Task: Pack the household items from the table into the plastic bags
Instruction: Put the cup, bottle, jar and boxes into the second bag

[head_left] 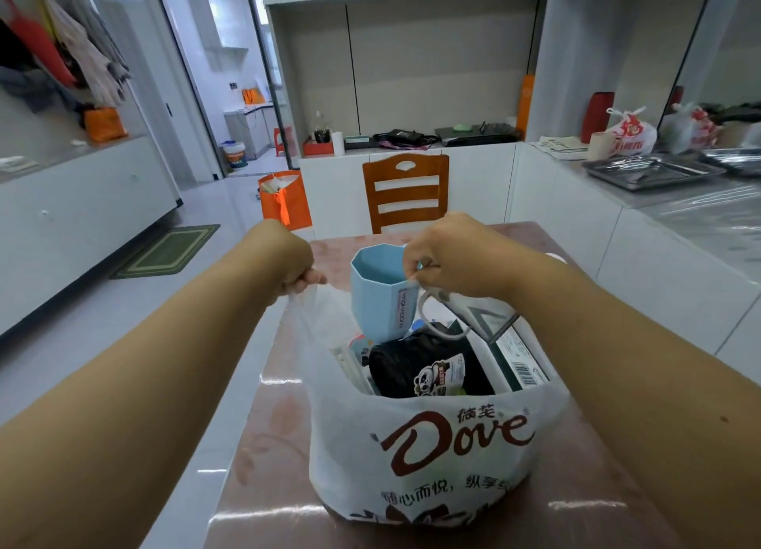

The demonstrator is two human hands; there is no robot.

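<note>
Both hands grip handles of the white Dove plastic bag (432,445) on the table (255,445): left hand (294,266) far-left, right hand (447,258) far-right. Inside: blue cup (381,297), black bag roll (428,363), carton (510,347).

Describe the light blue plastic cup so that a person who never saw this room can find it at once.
On the brown table stands a white Dove-printed plastic bag, held open by both hands. The light blue plastic cup sticks up from its far side, beside the right hand. It alone is pale blue with angular, faceted walls; the black packet below it is dark.
</note>
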